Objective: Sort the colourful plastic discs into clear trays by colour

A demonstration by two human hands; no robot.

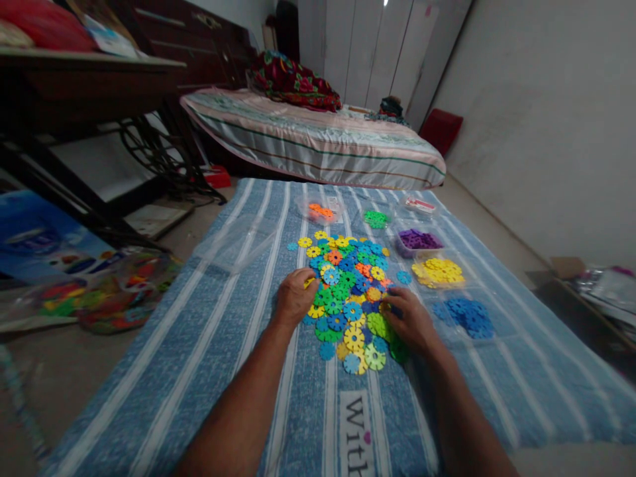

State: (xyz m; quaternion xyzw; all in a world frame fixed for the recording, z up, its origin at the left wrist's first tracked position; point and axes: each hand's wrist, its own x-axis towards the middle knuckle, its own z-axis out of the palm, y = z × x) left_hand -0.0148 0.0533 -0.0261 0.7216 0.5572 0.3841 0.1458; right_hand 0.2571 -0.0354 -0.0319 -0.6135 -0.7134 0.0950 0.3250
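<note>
Clutter rings the blue striped cloth (209,344) spread on the floor. At nine o'clock from the cloth's middle lies a heap of bright plastic toys in clear wrapping (114,291), beside a blue printed bag (44,245). At eleven o'clock stands a dark sewing-machine table (84,73) with a cast-iron treadle wheel (144,149). At twelve o'clock is a low mattress (318,136) under a striped sheet, a flowered quilt (295,83) bunched on it. At three o'clock sits a cardboard box (571,266).

Flat, flower-shaped plastic discs form a mixed pile (348,291) in the cloth's middle: yellow, green, blue and orange, each with notched petals. Sorted lots lie beyond in thin clear trays or bags: orange discs (322,212) at eleven o'clock from the pile, green discs (376,218) at one o'clock, purple discs (419,239) and yellow discs (438,271) at two o'clock, blue discs (467,315) at four o'clock. An empty clear bag (238,242) lies at ten o'clock.

Left hand (294,298) rests curled at the pile's nine o'clock edge, fingers closed about a yellow disc (309,283). Right hand (410,319) lies palm down at the pile's four o'clock edge, fingertips touching the discs; whether it grips one I cannot tell.
</note>
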